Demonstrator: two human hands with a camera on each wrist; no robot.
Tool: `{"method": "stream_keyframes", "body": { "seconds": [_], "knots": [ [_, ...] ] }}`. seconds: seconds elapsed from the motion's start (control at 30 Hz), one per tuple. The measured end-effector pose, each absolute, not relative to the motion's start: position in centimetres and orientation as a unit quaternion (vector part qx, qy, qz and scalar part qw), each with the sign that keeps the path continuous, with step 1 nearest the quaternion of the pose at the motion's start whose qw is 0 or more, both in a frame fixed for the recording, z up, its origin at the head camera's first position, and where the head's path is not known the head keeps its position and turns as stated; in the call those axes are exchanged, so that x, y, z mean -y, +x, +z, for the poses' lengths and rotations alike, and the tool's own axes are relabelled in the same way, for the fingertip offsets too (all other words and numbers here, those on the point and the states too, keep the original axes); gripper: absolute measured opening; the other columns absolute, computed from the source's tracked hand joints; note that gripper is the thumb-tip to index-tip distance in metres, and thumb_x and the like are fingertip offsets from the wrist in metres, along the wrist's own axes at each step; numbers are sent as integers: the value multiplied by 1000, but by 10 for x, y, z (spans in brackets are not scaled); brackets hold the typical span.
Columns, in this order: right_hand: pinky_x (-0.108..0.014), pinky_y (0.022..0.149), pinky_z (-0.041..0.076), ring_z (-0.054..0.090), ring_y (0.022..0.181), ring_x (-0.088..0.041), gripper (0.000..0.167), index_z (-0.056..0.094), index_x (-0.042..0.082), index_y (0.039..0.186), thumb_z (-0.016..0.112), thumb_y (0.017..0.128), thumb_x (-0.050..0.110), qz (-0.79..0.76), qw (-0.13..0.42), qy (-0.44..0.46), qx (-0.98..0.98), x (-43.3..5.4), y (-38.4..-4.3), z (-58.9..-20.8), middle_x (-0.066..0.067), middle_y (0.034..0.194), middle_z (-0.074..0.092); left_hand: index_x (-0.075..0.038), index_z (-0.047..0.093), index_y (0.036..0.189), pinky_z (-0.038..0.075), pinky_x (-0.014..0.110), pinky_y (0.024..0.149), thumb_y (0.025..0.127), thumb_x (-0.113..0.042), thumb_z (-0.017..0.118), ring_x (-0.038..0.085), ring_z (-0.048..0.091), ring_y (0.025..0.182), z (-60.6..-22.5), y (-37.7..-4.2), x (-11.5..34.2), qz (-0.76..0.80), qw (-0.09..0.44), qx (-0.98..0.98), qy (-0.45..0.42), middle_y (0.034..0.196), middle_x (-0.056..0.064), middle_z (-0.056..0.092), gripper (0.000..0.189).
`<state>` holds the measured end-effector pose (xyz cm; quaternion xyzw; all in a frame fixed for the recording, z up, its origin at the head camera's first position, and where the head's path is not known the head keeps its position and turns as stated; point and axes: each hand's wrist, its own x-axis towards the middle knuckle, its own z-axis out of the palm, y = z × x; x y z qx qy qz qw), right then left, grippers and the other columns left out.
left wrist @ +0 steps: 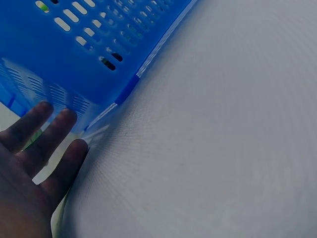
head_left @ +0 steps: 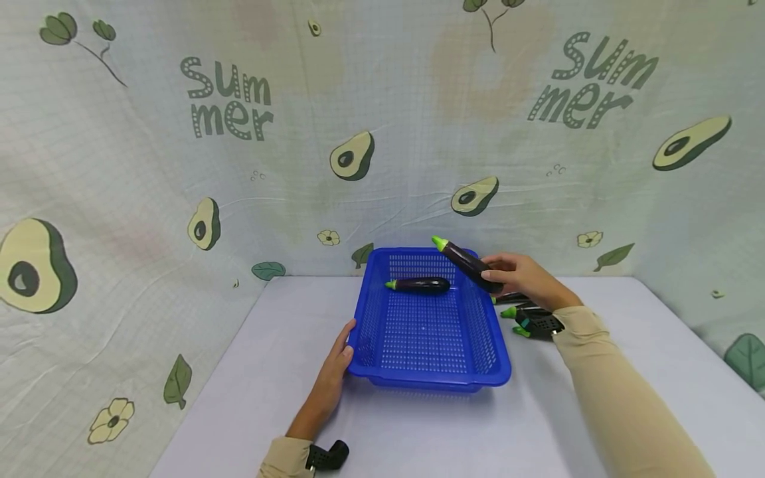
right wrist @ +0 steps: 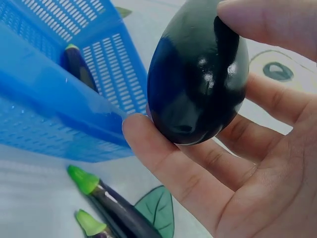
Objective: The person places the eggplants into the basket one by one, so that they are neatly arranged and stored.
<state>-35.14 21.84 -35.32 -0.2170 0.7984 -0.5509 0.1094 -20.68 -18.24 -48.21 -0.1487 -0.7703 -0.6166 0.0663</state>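
Note:
My right hand (head_left: 522,279) holds an eggplant (head_left: 469,264) by its thick dark end, above the right rim of the blue basket (head_left: 430,384). Its green stem points up and left. In the right wrist view, thumb and fingers (right wrist: 163,148) pinch its rounded end. A second eggplant (head_left: 421,285) lies crosswise inside the basket, toward the back. At the basket's left side rests my left hand (head_left: 331,372); in the left wrist view its fingers (left wrist: 54,129) are extended against the basket wall.
Several eggplants (right wrist: 121,210) lie on the white table right of the basket, partly hidden by the right hand and its wrist camera (head_left: 540,324). A printed cloth (head_left: 406,99) hangs behind the table and along its sides.

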Motion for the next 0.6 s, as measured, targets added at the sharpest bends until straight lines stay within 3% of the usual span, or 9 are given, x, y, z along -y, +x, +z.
{"method": "stream_keyframes", "body": {
  "seconds": [0.6],
  "knots": [
    [-54,88,55,64,108,-32,55,50,-6,140,70,95,20,-534,132,-228,-804,-189,-362,-346,-30,130,56,-32,23,160,9,63,117,108,-39,31,30,13,152,-480,-205,181,-610,67,777,-142,166,2,17,53]
  ]
}}
